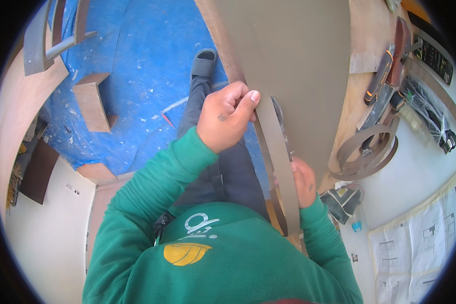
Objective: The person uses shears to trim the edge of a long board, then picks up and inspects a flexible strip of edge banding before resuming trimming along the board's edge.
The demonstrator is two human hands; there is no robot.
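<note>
My left hand (227,115) is closed, thumb and fingers pinching the upper end of a brown-grey edge-banding strip (277,147) at the near edge of a large grey-brown board (294,55). The strip runs down toward my body and curls back in a loop near my belly. My right hand (304,183) is wrapped round the strip lower down. Part of its fingers is hidden behind the band. Beside the strip, below the board's edge, a dark curved thing shows, too covered to name.
A coil of banding (367,152), a utility knife (381,76) and a plastic-wrapped bundle (425,111) lie at the right. Drawing sheets (420,243) are lower right. Blue sheeting (142,45) covers the floor, with a bent wooden offcut (92,104) on it.
</note>
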